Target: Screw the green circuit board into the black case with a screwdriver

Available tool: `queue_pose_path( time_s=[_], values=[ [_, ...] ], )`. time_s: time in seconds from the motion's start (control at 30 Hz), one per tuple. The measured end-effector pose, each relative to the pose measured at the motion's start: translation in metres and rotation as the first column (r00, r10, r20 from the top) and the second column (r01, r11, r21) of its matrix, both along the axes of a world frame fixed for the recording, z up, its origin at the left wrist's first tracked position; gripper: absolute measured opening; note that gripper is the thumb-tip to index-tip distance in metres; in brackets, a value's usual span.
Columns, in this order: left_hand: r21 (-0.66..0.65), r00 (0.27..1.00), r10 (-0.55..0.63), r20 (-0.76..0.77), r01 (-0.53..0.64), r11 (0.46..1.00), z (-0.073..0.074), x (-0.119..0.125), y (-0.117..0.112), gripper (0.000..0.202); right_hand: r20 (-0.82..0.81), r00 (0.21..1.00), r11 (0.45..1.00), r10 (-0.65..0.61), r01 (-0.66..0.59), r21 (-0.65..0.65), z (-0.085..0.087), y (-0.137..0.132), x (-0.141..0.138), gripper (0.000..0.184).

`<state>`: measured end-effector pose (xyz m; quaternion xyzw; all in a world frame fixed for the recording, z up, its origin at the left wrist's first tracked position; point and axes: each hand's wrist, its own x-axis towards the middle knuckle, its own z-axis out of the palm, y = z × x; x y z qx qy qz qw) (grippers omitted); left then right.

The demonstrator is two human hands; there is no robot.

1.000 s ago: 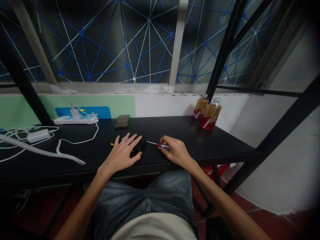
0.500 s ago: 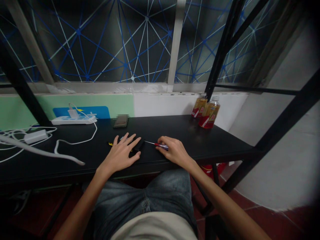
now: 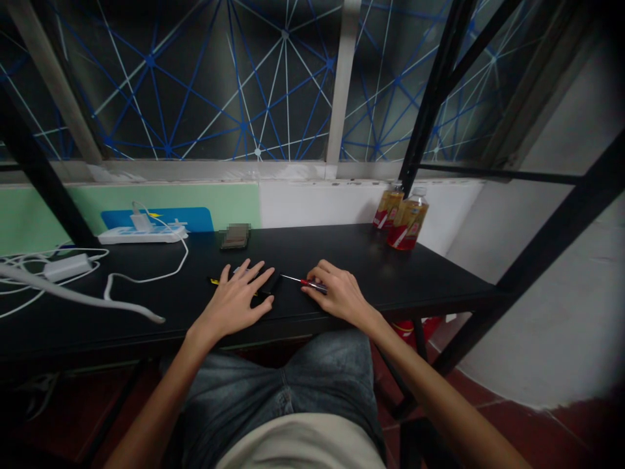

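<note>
My left hand [image 3: 234, 299] lies flat with fingers spread on a small dark object [image 3: 270, 284] on the black desk [image 3: 342, 260]; a yellow-tipped tool [image 3: 215, 281] pokes out from under it to the left. My right hand [image 3: 336, 293] is closed around a small screwdriver [image 3: 303, 282] with a red and silver handle. Its thin metal shaft points left, and its tip touches the dark object's right end.
A white power strip [image 3: 141, 233] with a plugged charger and white cables [image 3: 122, 286] lies at the back left. A dark flat item [image 3: 235, 236] sits behind my hands. Two drink bottles [image 3: 403, 218] stand at the back right, beside a black frame post [image 3: 430, 98].
Both hands stay in place on the desk. The view has shifted slightly; the right hand's fingers adjust a little on the screwdriver.
</note>
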<state>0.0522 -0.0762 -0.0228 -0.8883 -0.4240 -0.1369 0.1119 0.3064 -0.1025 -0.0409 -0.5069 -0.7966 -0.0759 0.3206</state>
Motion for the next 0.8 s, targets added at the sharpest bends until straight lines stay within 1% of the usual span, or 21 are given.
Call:
queue_pose_path(
  time_s=[0.23, 0.33, 0.57, 0.8],
  values=[
    [0.0, 1.0, 0.005, -0.002, -0.005, 1.0, 0.0009, 0.0004, -0.0013, 0.058, -0.052, 0.999, 0.999, 0.013, -0.015, -0.034, -0.001, 0.0025, -0.0004, 0.012],
    [-0.003, 1.0, 0.006, -0.003, -0.006, 1.0, 0.0014, 0.0007, -0.0019, 0.058, -0.041, 0.999, 1.0, 0.008, -0.009, -0.021, -0.002, 0.0036, -0.0002, 0.011],
    [-0.001, 1.0, 0.01, -0.007, -0.01, 1.0, 0.0022, 0.0013, -0.0022, 0.058, -0.007, 1.0, 1.0, 0.004, -0.004, 0.007, -0.0012, 0.0008, -0.0013, 0.024],
    [0.006, 1.0, 0.003, -0.008, -0.003, 1.0, -0.0002, -0.0001, -0.0002, 0.057, 0.011, 1.0, 1.0, 0.01, -0.009, -0.009, -0.0002, 0.0013, -0.0011, 0.025]
  ],
)
